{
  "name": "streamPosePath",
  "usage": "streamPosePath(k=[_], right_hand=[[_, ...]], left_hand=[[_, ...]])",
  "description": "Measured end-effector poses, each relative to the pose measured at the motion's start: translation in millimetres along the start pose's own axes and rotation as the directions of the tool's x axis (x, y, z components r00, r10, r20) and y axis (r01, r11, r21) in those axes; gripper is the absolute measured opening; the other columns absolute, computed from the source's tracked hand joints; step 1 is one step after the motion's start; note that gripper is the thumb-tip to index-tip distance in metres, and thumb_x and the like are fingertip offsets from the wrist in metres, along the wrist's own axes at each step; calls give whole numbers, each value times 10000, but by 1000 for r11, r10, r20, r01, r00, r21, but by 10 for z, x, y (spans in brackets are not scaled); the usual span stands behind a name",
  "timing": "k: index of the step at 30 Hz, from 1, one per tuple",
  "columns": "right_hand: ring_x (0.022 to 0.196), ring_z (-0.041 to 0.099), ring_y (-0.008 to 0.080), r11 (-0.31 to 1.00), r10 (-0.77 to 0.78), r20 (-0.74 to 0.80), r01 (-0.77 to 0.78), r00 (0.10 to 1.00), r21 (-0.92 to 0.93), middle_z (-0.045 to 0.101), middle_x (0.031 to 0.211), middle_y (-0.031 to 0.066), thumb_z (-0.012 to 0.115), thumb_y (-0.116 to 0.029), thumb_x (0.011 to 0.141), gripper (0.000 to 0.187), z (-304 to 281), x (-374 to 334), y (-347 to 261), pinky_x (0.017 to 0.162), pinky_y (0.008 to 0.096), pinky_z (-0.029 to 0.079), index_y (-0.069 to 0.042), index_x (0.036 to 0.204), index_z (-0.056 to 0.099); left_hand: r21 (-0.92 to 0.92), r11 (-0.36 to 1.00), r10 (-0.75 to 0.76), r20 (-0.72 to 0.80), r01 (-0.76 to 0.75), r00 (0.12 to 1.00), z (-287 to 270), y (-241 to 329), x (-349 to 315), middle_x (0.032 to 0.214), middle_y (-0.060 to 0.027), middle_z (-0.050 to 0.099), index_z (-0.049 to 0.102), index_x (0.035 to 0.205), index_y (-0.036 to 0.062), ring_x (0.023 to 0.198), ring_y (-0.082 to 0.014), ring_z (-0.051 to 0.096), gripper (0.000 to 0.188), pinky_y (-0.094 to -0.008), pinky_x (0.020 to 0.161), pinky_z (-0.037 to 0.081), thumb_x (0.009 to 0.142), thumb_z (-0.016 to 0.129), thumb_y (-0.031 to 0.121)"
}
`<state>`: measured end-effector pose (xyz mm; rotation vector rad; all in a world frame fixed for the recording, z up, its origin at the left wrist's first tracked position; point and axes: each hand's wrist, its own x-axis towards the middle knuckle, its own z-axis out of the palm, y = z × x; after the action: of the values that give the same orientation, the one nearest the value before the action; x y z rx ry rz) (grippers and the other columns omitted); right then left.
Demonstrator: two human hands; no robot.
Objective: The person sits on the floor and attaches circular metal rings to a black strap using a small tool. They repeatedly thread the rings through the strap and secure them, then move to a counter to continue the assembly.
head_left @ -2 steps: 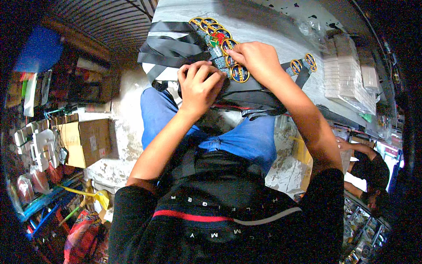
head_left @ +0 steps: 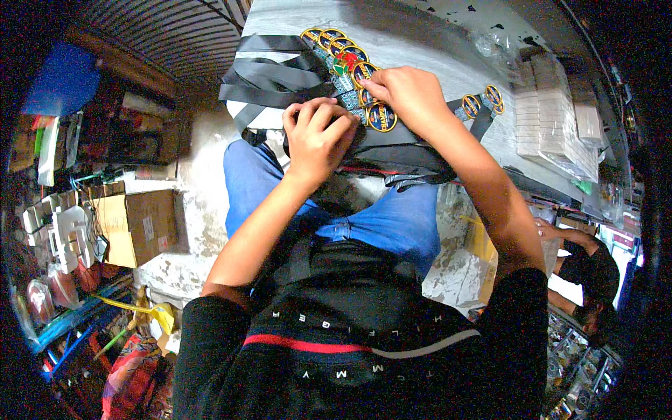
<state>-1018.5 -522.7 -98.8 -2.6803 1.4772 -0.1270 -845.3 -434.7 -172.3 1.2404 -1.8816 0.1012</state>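
Note:
Several round medals (head_left: 331, 36) with dark faces and yellow rims overlap in a slanting row on the grey tabletop (head_left: 413, 35). Black ribbons (head_left: 269, 73) fan out leftward from them. My right hand (head_left: 413, 98) pinches one medal (head_left: 365, 73) in the row between thumb and fingers. Another medal (head_left: 382, 117) lies just below that grip. On the ribbons at the row's near left, my left hand (head_left: 318, 136) is closed with curled fingers around black ribbon; its fingertips are partly hidden. Farther right, two more medals (head_left: 472, 106) lie on black ribbon, apart from my hands.
White wrapped blocks (head_left: 549, 115) are stacked at the table's right side, with clear plastic (head_left: 493, 43) behind them. Black material hangs at the near edge above my knees. A cardboard box (head_left: 150, 224) stands on the left. Another person (head_left: 591, 266) is at the far right.

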Motion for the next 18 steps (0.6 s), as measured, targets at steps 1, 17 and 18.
streamPosePath(k=[1,17,18], right_hand=[[737,666,321,1000,8,5,-8,1000,-3,684,766,128,521,-461,924,394,0,2,3,631,448,504,-138,868,739],[732,669,328,1000,21,10,-21,1000,-2,692,775,127,515,-475,928,385,-15,7,71,632,455,514,-163,920,740],[731,669,328,1000,25,15,-25,1000,2,692,774,128,516,-476,926,385,-13,6,68,633,455,514,-163,923,741]], left_hand=[[-3,1000,-3,3,3,1000,-4,2,3,946,39,645,698,910,210,1040,-191,583,247,-405,900,322,677,779,197],[15,1000,6,19,-6,1000,-27,13,17,940,54,646,698,877,213,1059,-175,577,192,-405,907,304,701,772,195],[15,1000,8,18,-8,1000,-27,12,16,940,54,646,698,876,213,1060,-174,577,189,-405,908,303,703,771,196]])
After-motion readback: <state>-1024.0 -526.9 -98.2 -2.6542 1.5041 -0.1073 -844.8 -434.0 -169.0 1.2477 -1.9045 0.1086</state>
